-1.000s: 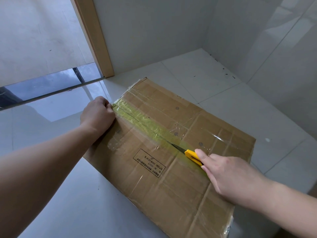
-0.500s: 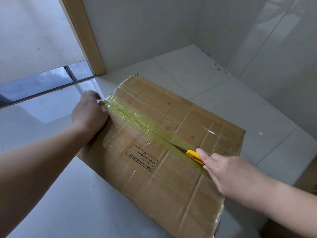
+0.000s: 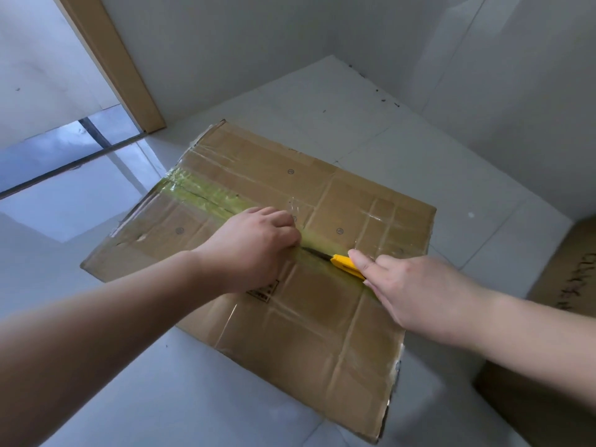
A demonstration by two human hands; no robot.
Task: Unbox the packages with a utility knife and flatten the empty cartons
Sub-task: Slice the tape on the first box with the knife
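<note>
The large brown cardboard box (image 3: 280, 253), wrapped in clear tape and lying flat-topped on the pale tiled floor (image 3: 161, 398), is the landmark here. Its top is crossed by a yellow-green tape seam (image 3: 206, 196) that runs from the box's far-left edge, by the wooden door frame (image 3: 113, 59), toward its near-right edge. A second brown carton (image 3: 564, 285) shows just off the box's right side.

The left hand (image 3: 254, 246) sits on the middle of the box top, fingers curled, knuckles pressing down on the seam — it holds nothing that I can see. The right hand (image 3: 409, 291) grips the yellow utility knife (image 3: 346, 264) over the seam near the box's right edge, index finger laid along the handle.

The knife's long axis lies along the seam, the dark blade pointing up-left toward the left hand's knuckles, the handle end toward the right edge. The blade tip is just beside those knuckles.

The step appears to be slitting the seam tape. To do it well, I judge the blade should stay shallow and ride the gap between the flaps, not the cardboard. The bracing hand is better placed off the cut line — to one side of the seam — since the blade points at it and a slip could reach the fingers.
</note>
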